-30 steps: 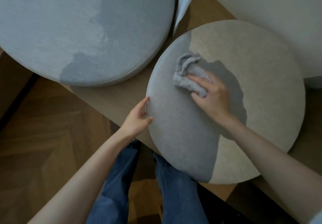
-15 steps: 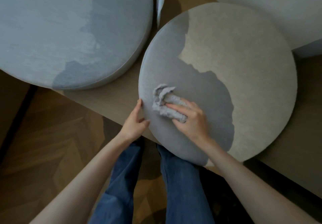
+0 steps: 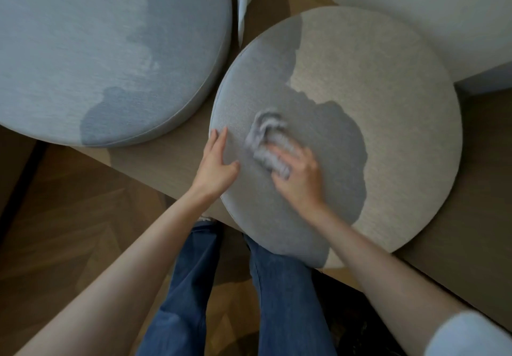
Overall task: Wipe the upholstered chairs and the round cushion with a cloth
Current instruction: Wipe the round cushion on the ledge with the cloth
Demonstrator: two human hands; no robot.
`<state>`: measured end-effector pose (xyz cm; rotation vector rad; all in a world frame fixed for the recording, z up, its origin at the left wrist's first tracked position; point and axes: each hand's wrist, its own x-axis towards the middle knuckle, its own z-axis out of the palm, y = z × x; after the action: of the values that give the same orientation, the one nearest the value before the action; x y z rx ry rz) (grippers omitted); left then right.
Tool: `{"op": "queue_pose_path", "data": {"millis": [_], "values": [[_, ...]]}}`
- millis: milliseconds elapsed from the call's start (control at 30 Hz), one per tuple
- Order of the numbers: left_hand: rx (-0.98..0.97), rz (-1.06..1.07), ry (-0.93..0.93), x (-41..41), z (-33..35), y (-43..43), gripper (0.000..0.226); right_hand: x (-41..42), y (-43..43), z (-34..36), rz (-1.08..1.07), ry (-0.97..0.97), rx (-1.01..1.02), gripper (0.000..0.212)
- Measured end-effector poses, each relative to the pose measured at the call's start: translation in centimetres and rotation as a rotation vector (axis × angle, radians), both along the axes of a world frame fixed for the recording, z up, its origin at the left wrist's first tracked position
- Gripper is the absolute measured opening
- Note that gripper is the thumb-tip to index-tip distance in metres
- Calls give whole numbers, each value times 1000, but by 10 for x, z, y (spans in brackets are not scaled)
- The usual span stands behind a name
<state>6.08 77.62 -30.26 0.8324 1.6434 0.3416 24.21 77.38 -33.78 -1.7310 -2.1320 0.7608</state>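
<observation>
head view | round cushion [image 3: 374,100] centre-right of frame, flat on tabletop [image 3: 166,167] | right hand [image 3: 299,181] grips bunched cloth [image 3: 267,145], pressing it on cushion's shaded left part | left hand [image 3: 216,167] open, fingers flat on cushion's left rim, probably to steady it against wiping

Right half of the round cushion [image 3: 388,122] lies open. A narrow tabletop [image 3: 166,161] strip parts it from the larger seat [image 3: 97,50], upper left; pale upholstery [image 3: 415,9] crowds upper right.

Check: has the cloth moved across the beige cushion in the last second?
Yes. The cloth slid across the cushion away from its far rim toward the person, now beside the left hand.
</observation>
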Motion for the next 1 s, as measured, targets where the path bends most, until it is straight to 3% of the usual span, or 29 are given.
{"op": "queue_pose_path", "data": {"millis": [100, 167, 333, 467, 533, 633, 733, 900, 1000], "values": [[5, -34, 16, -3, 3, -2, 75, 10, -29, 8, 117, 101, -129, 52], [22, -48, 57, -3, 5, -3, 72, 24, -12, 16, 119, 98, -100, 52], [99, -101, 126, 4, 6, 10, 69, 74, 101, 11, -307, 3, -23, 56], [50, -83, 136, 11, 2, 26, 70, 61, 129, -5, -437, 13, -48, 54], [7, -16, 93, 12, 1, 31, 74, 31, 90, -8, -352, 16, -31, 53], [-1, -4, 56, 8, 3, 31, 78, -7, 11, 0, -16, 49, -60, 46], [29, -69, 74, 1, 3, 28, 76, 3, -5, 12, 57, 142, -137, 47], [52, -65, 163, 0, -5, 38, 69, 55, 98, 21, -250, 97, -51, 53], [34, -22, 142, 2, -12, 51, 72, 66, 172, 12, -279, 21, -101, 61]]}}
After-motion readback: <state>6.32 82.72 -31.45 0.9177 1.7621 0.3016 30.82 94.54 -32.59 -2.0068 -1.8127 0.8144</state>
